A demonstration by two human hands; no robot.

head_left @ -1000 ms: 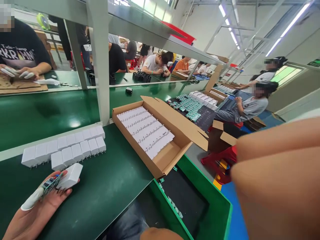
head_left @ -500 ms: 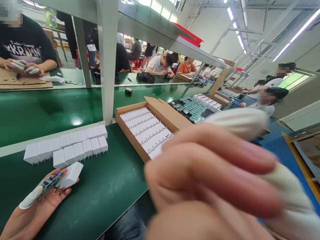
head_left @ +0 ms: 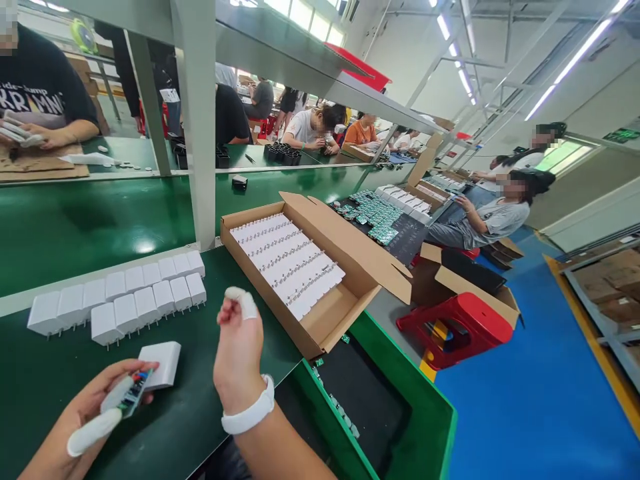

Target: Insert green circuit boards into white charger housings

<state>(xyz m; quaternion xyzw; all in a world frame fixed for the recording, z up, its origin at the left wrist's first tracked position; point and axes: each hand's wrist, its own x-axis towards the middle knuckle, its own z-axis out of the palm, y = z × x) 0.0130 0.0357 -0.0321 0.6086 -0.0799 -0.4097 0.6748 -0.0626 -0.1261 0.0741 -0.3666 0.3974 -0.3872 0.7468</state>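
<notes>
White plastic and a strip of green circuit board sit together in your left hand (head_left: 87,410): you pinch a small circuit board (head_left: 131,393) against a white charger shell (head_left: 163,363), thumb and cot-covered fingers closed around the pair low over the green bench mat (head_left: 220,373). Your right hand (head_left: 239,347) hovers just beside it, wrist banded in white, fingers curled loosely with a capped fingertip uppermost and nothing gripped that I can see. Judging from that, you are at the point of fitting the board into the shell, and the next move calls for your free hand to come across, steady the shell and line the board up squarely with its opening, since a tilted entry could jam or bend the parts. Just beyond your hands, two rows of white charger shells (head_left: 120,303) stand side by side on the mat, prongs down as far as I can tell. Further right, an open cardboard box (head_left: 350,267) lies tilted across the bench edge, holding rows of white parts packed closely, with bare cardboard at its near end. Below the bench, a green bin (head_left: 425,427) holds a few scattered small pieces. Past the box, green boards (head_left: 375,213) are spread on a dark tray, and other people work along the far side of the line.
</notes>
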